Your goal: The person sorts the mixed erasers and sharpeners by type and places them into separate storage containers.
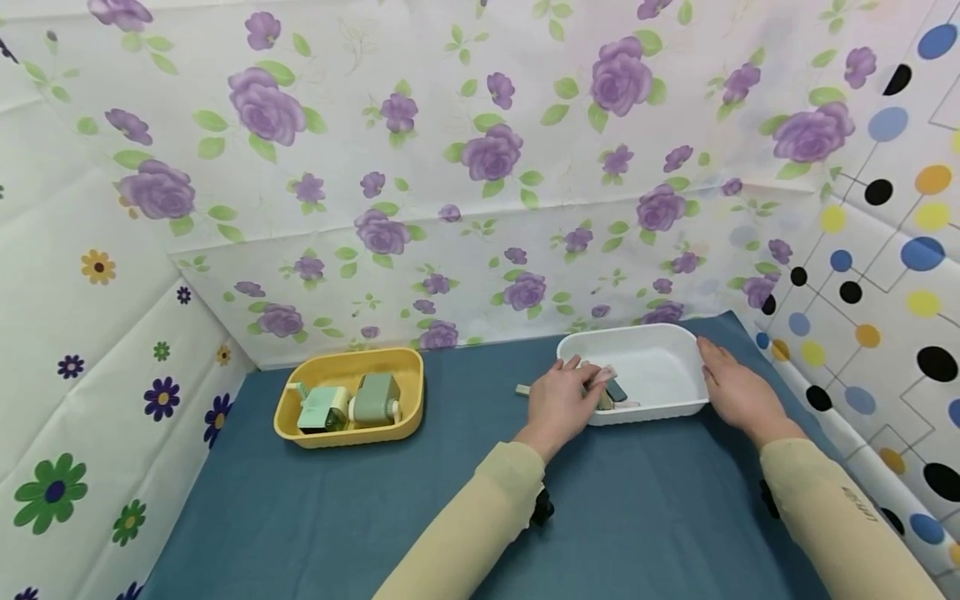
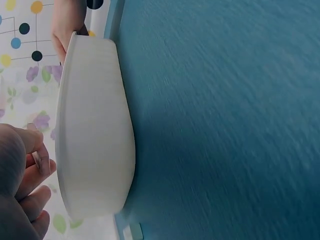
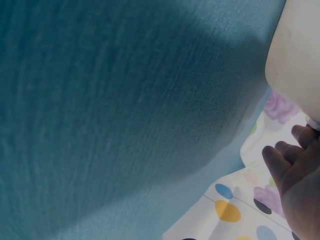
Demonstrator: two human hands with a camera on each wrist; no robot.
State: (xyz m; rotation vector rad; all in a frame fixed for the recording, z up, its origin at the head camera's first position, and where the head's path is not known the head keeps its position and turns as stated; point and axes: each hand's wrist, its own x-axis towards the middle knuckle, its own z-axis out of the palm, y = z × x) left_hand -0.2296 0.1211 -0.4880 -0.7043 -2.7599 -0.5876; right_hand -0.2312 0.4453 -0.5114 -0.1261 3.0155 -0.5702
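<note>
A white basket (image 1: 667,411) stands at the table's back right, holding a dark grey-blue flat piece (image 1: 617,390) and other small pieces partly hidden by my left hand. Over its left end my left hand (image 1: 558,404) pinches a small pale pinkish, see-through piece (image 1: 606,374) between thumb and fingers. The left wrist view has that piece (image 2: 37,159) beside the basket's rim; its kind cannot be told. At the basket's right end, my right hand (image 1: 738,392) lies along the outer wall with fingers nearly straight. In the right wrist view its fingers (image 3: 280,160) extend near the basket (image 3: 295,55).
Left on the blue cloth-covered table (image 1: 337,517) sits a yellow basket (image 1: 352,440) with a mint-green boxy item (image 1: 324,406) and a grey-green one (image 1: 375,398). A small pale block (image 1: 522,390) pokes out left of my left hand. Patterned sheets (image 1: 480,275) wall the back and sides.
</note>
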